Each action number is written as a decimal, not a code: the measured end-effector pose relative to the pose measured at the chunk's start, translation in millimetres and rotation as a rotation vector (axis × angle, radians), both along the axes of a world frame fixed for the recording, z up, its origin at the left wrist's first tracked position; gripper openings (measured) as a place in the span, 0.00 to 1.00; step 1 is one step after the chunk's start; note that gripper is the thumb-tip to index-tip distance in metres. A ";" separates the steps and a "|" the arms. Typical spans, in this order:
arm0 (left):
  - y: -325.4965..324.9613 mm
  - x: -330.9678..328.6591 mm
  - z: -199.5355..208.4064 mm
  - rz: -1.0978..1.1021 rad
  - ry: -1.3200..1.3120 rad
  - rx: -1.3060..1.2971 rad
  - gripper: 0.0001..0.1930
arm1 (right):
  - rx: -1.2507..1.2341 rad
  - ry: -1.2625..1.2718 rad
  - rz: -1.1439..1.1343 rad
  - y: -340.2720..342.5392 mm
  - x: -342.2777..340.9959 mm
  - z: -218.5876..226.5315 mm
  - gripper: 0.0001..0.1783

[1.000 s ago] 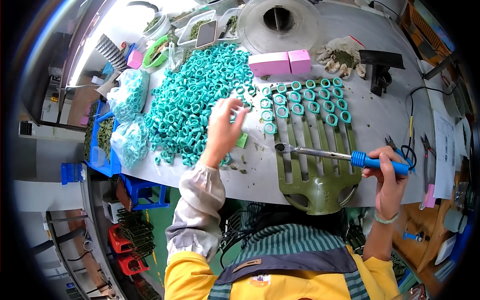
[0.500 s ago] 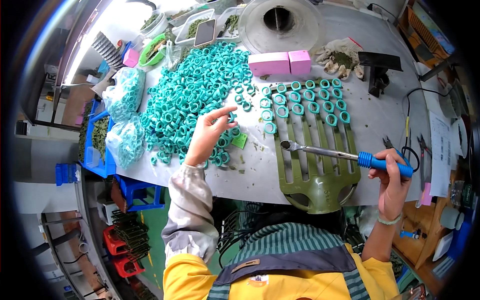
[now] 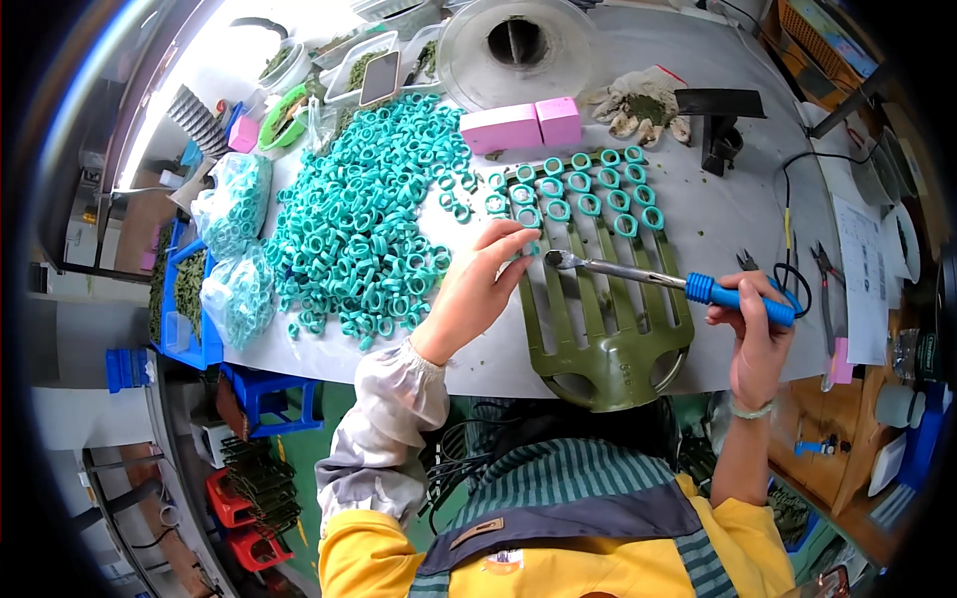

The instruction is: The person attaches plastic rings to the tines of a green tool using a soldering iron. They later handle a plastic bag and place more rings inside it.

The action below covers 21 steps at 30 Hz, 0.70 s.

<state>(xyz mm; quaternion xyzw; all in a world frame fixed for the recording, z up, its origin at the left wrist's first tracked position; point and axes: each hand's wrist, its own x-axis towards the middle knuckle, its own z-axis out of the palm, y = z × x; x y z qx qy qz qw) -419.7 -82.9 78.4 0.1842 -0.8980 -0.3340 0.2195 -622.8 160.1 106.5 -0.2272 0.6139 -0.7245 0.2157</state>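
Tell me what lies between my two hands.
In the head view, the blue-handled tool, gripped in your right hand, points toward your left hand, with the olive-green rack beneath.

Our left forearm (image 3: 377,439) extends from the near side toward the far right; our left hand (image 3: 471,297) directs its bent fingers (image 3: 503,240) rightward. Our right forearm (image 3: 743,460) runs almost straight away from us, our right hand (image 3: 755,344) curled into a grip.

Tool shaft (image 3: 628,272) shiny metal; handle (image 3: 712,291) ribbed plastic.
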 end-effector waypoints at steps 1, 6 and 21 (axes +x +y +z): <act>-2.1 -3.7 -3.2 -0.007 -0.001 -0.001 0.16 | -0.016 0.000 0.006 -1.3 0.1 -1.8 0.12; -5.8 -15.2 -11.8 -0.040 -0.013 -0.243 0.16 | -0.057 -0.039 0.023 -8.4 -2.3 -18.5 0.11; -31.3 2.6 6.1 0.209 0.024 0.049 0.11 | -0.015 -0.041 -0.039 9.4 -10.8 6.6 0.13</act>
